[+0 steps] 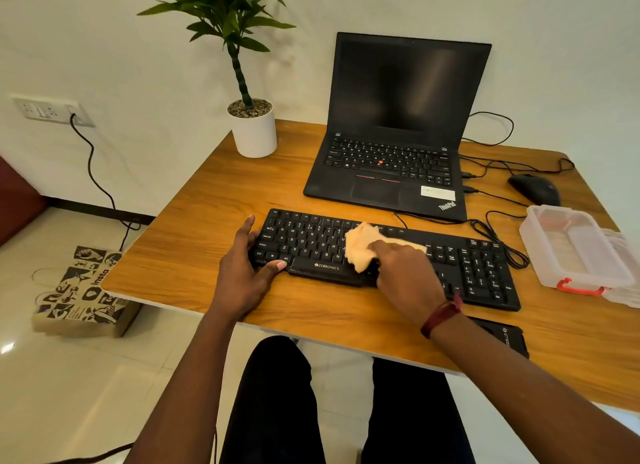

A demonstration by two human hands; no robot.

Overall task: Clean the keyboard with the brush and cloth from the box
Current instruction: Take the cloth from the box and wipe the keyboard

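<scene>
A black keyboard (478, 269) lies across the wooden desk (194, 228) in front of me. My left hand (242, 269) grips its left end, fingers along the side and thumb on the bottom key row. My right hand (401, 273) holds a pale orange cloth (363, 242) bunched against the keys near the keyboard's middle. The clear plastic box (575, 249) with a red latch stands open at the right of the keyboard. No brush shows in view.
An open black laptop (398, 124) stands behind the keyboard, a white-potted plant (254, 131) at the back left, a black mouse (535, 188) and cables at the back right. A dark flat item (502, 335) lies under my right forearm. A printed bag (83, 290) sits on the floor.
</scene>
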